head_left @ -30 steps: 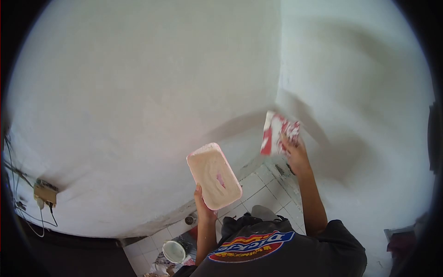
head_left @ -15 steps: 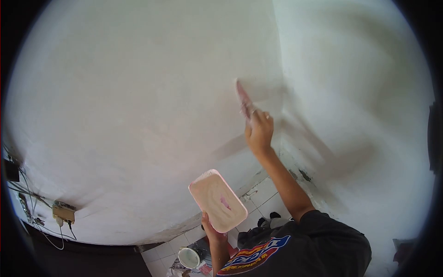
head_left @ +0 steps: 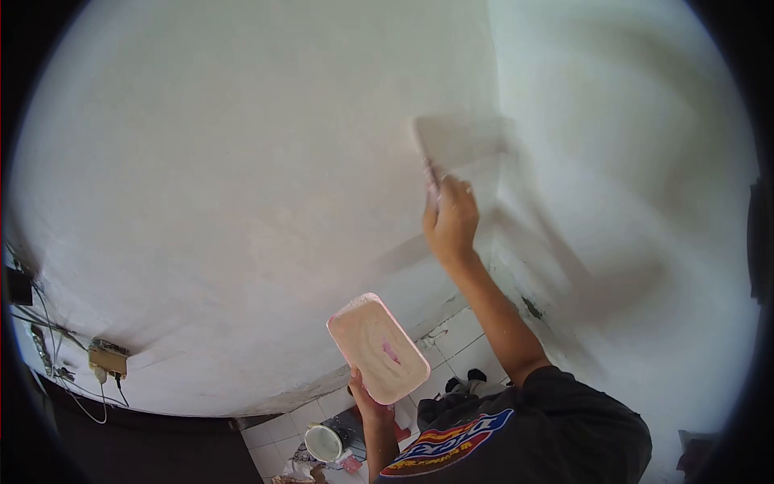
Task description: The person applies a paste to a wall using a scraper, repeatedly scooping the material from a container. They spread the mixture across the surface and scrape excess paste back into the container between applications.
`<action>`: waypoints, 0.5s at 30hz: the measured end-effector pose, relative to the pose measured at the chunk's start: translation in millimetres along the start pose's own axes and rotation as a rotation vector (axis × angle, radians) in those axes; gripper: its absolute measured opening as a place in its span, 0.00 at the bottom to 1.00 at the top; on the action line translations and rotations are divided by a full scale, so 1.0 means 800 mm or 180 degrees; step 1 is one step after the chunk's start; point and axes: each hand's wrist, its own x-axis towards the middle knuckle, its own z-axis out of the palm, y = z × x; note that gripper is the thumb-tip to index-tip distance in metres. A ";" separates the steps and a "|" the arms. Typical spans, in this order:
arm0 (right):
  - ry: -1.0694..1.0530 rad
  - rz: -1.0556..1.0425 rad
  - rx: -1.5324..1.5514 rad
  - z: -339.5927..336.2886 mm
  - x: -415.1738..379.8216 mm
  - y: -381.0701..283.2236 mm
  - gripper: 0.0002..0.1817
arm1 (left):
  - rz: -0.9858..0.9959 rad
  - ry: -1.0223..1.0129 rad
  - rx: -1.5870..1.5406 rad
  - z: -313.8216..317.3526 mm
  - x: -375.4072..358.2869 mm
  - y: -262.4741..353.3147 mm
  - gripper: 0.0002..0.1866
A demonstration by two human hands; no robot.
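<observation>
My right hand is closed around the handle of a pinkish putty knife, whose blade points up and meets the pale wall near the corner. The blade is blurred and seen nearly edge-on. Lower down, my left hand grips the lower left side of a shallow pink tray. A pale, creamy paste coats the inside of the tray, with one patch of bare pink showing. Most of the left fingers are hidden under the tray.
A second white wall joins on the right. At the lower left, a power socket box hangs with plugs and loose cables. On the tiled floor stands an open bucket beside crumpled material.
My right hand has moved slightly up and left with the putty knife, and the blade has turned more edge-on. My left hand and the tray stay nearly the same.
</observation>
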 end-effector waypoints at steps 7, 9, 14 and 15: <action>-0.0221 0.1017 0.1675 -0.036 0.014 0.014 0.14 | -0.0041 -0.0090 0.0160 -0.003 -0.001 0.002 0.33; -0.0200 0.0736 0.0813 -0.053 0.053 0.035 0.21 | -0.0153 0.0027 0.0065 -0.003 -0.002 0.000 0.33; -0.0193 -0.0870 -0.0370 -0.024 0.067 0.049 0.25 | -0.0118 -0.0053 0.0098 -0.012 0.006 -0.010 0.34; -0.0346 -0.0957 -0.0536 -0.016 0.042 0.050 0.26 | -0.0142 -0.0035 0.0081 -0.017 0.006 -0.012 0.34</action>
